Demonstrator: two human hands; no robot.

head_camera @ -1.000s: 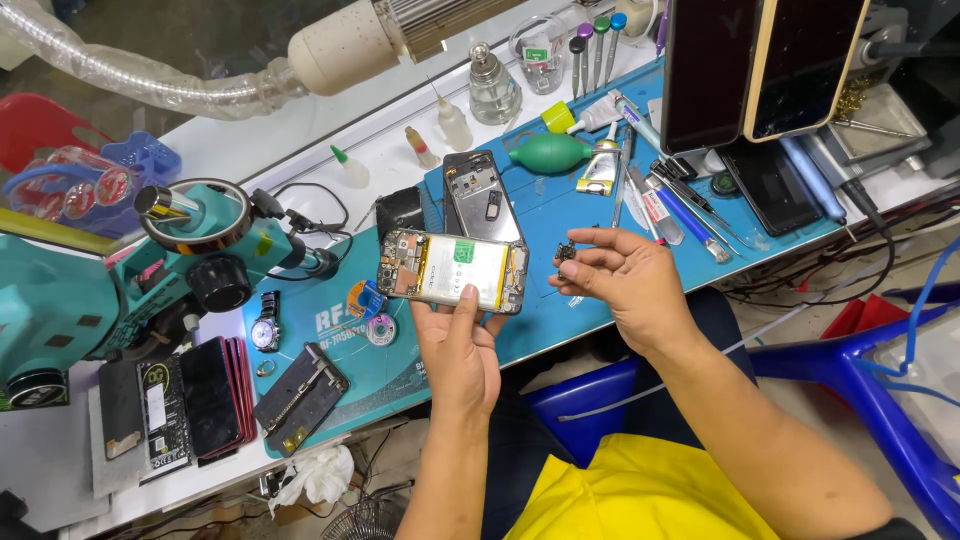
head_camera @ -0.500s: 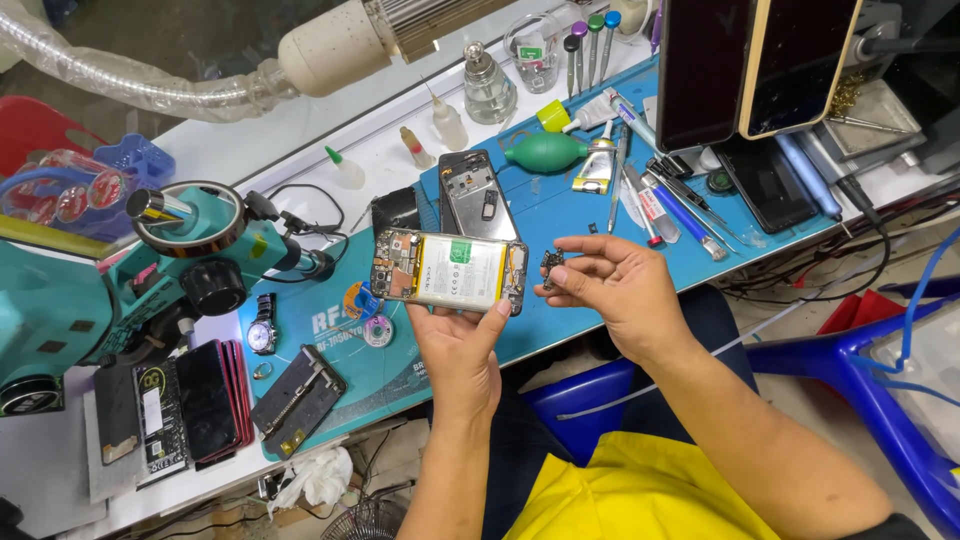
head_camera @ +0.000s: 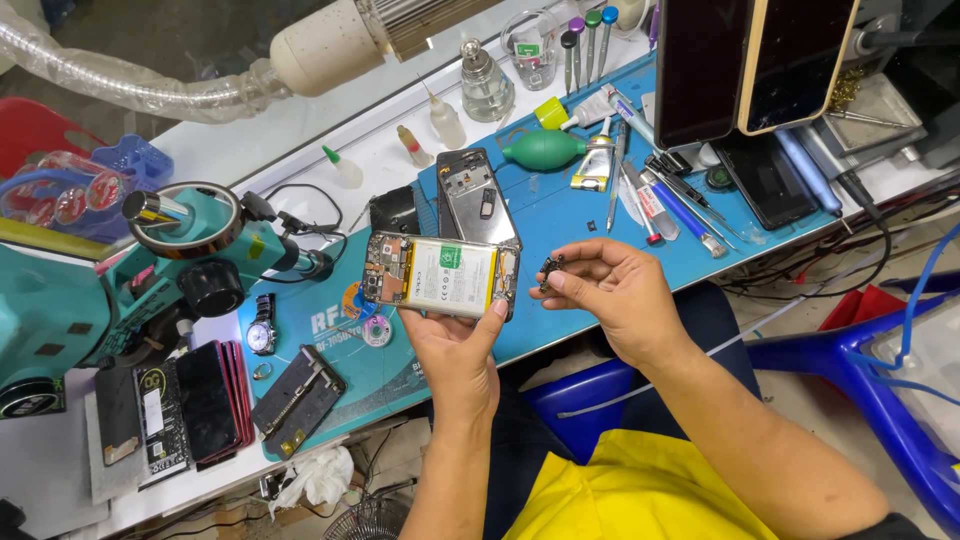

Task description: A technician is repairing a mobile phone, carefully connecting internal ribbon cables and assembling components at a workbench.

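Head camera looks down on a cluttered repair bench with a blue work mat (head_camera: 560, 215) under the person's two hands. Left hand (head_camera: 455, 345) holds an opened phone (head_camera: 440, 275) from below, above the near edge of the mat: the thumb curls up over the phone's right end, and the other fingers lie under the body, hidden from view. The phone lies flat with its back off, showing a white battery in the middle and circuit boards at both ends.

Right hand (head_camera: 610, 295) hovers just to the right of the phone, not touching it. Its thumb and forefinger are pinched shut on a small dark part (head_camera: 549, 268), which sticks out toward the phone's right end; the remaining fingers are loosely curled in behind.

Just behind the opened phone, a second phone frame (head_camera: 478, 197) lies on the mat. Farther back lie a green rubber blower (head_camera: 545, 150), a few tubes and some tweezers (head_camera: 615, 175). Screwdrivers (head_camera: 585, 35) stand upright in a holder near the bench's far edge. To the left stands a teal microscope (head_camera: 120, 290), with a wristwatch (head_camera: 262, 325) near its base and a stack of phones (head_camera: 190, 405) at the near left corner.
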